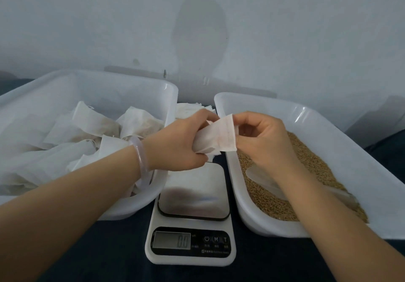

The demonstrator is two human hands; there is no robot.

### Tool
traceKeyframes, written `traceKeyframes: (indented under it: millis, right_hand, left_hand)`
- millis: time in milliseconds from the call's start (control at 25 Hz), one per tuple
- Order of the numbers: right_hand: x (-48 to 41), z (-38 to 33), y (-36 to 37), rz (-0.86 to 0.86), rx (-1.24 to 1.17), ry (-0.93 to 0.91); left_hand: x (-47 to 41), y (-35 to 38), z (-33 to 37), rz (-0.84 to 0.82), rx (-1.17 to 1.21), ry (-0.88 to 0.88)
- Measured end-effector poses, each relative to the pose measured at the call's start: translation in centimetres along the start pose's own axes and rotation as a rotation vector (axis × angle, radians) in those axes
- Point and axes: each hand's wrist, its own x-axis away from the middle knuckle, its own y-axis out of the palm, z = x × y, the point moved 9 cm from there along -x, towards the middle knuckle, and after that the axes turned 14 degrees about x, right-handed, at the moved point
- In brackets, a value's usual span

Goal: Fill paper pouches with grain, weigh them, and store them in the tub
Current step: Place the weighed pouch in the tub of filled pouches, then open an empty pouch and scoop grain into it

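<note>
My hands are both clamped on one small white paper pouch (221, 137), held in the air above the far end of the scale. My left hand (175, 143) is curled round its lower part, and my right hand (263, 137) pinches the stitched top edge between thumb and fingers. A pale, translucent bangle (140, 156) sits on my left wrist.

Below the pouch, a white digital kitchen scale with a shiny steel platform (195, 194) stands on the dark blue surface (109, 248); its display reads 0.0. To its left, a white plastic tub (173, 97) holds a heap of filled paper pouches (92, 128). To its right, a second white plastic tub (328, 123) holds golden-brown grain (306, 161), with a translucent scoop (260, 176) lying in it, partly hidden under my right forearm. A stack of flat, empty pouches (188, 108) lies between the two tubs, behind my hands.
</note>
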Motion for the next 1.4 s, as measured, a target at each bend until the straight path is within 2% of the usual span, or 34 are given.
traceKeyframes:
  millis: [120, 320, 560, 720, 840, 880, 920, 1040, 1120, 1400]
  right_hand:
    - [0.0, 0.0, -0.4, 0.040, 0.021, 0.014]
    - [-0.1, -0.3, 0.1, 0.000, 0.065, -0.020]
    - [0.0, -1.2, 0.3, 0.008, 0.050, -0.139]
    - [0.5, -2.0, -0.6, -0.002, 0.129, -0.230]
    - [-0.5, 0.1, -5.4, 0.070, 0.266, -0.051]
    - [-0.8, 1.3, -6.9, 0.020, 0.377, 0.014]
    - [-0.8, 3.3, -8.0, -0.099, 0.534, 0.092]
    - [3.1, 11.6, -10.3, -0.612, 0.946, 0.411]
    - [5.8, 14.6, -11.6, -0.718, 1.003, 0.489]
    - [5.2, 15.8, -13.6, -0.433, 0.954, 0.445]
  left_hand:
    - [0.0, 0.6, -0.1, -0.039, -0.015, 0.004]
    - [-0.3, 0.5, -1.1, -0.023, -0.234, -0.056]
    - [-0.3, 0.2, -1.2, 0.022, -0.190, -0.109]
    - [-0.3, -0.2, -1.2, 0.060, -0.100, -0.107]
    - [-0.2, -0.4, -1.3, 0.068, 0.096, -0.128]
    - [-0.3, -0.5, -1.2, 0.076, 0.127, -0.119]
    - [-0.4, -0.6, -1.1, 0.081, 0.143, -0.112]
    - [-0.6, -1.0, -0.8, 0.121, 0.115, -0.063]
    - [-0.6, -1.3, -1.2, 0.154, 0.111, -0.060]
    - [-0.7, -1.6, -1.4, 0.196, 0.130, -0.067]
